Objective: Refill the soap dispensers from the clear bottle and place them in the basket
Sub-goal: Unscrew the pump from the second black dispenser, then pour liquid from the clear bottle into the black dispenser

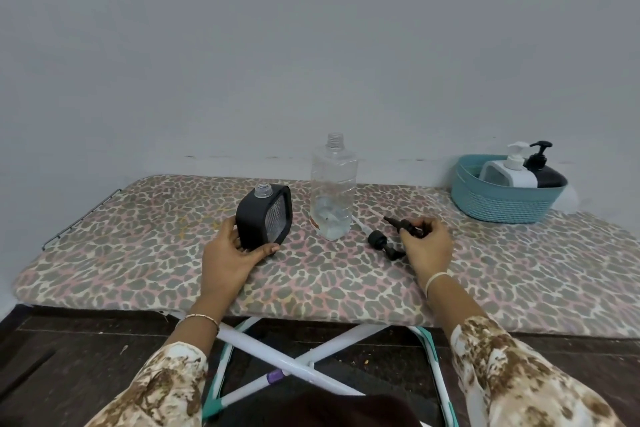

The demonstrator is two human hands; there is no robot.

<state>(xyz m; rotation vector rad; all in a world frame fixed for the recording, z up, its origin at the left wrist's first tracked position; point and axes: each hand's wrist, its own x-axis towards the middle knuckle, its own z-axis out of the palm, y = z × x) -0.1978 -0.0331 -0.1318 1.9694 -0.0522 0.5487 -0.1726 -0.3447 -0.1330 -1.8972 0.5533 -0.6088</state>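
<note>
My left hand (pixel 232 253) grips the open-necked black dispenser (pixel 265 218) upright on the board, the uncapped clear bottle (pixel 333 191) stands beside it, and my right hand (pixel 427 246) curls round a black pump part (pixel 403 225), which I reckon needs screwing on before the basket (pixel 502 208).

I had an ironing board (pixel 138 274) with a leopard-print cover spanning the lower middle of the frame. Left of centre on it stood an uncapped black dispenser (pixel 263 218), the clear bottle (pixel 333 191) upright just to its right, and a black pump head (pixel 379 241) lying right of that. A teal basket (pixel 502 206) sat at the right end; I could not tell whether a second pump (pixel 403 224) beside the first touched the cover.
</note>
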